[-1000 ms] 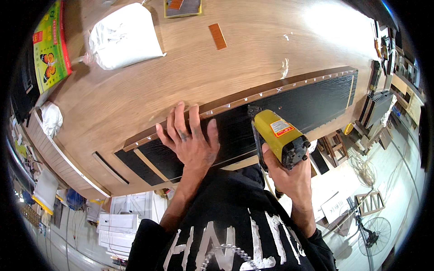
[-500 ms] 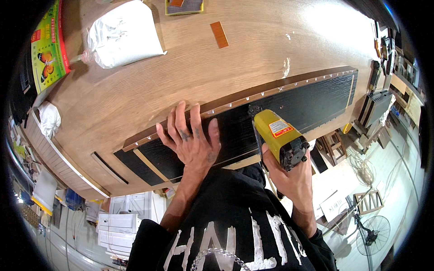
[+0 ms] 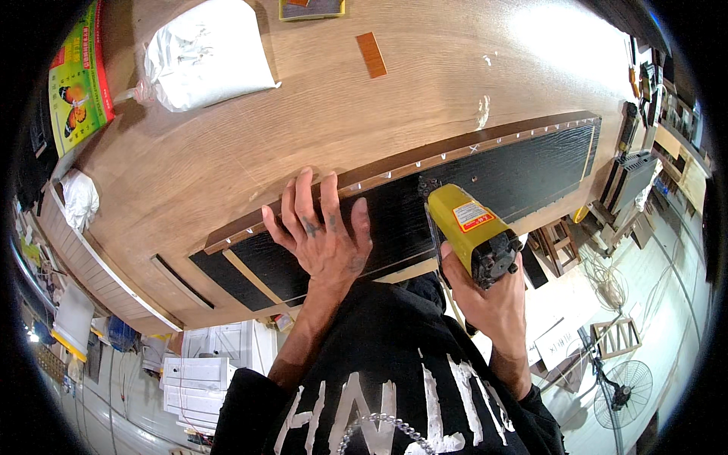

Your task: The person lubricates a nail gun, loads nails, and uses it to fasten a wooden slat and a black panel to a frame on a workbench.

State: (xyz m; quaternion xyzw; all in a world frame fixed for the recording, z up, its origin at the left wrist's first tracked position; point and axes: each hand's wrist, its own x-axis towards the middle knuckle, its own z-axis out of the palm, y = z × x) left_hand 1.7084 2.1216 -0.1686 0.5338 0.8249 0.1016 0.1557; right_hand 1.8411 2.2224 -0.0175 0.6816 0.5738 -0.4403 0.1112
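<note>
My right hand [image 3: 489,299] is wrapped round the handle of a yellow nail gun [image 3: 469,216] with a black end cap. The gun's dark nose points away from me, at the inner side of a brown wooden strip [image 3: 447,155] that stands along the far edge of a long black panel [image 3: 516,180]. White marks run along this strip. My left hand [image 3: 327,246] rests with its fingers spread over the panel and strip, left of the gun, fingertips reaching over the strip's top. Part of the gun's handle is hidden behind my right hand.
The panel lies on a wood-grain table [image 3: 227,167]. Beyond it are a white bag [image 3: 205,61], an orange-brown rectangular piece [image 3: 371,54] and a yellow-edged box [image 3: 312,9]. A green printed bag [image 3: 80,83] hangs at the left edge. A standing fan [image 3: 623,394] is on the floor at right.
</note>
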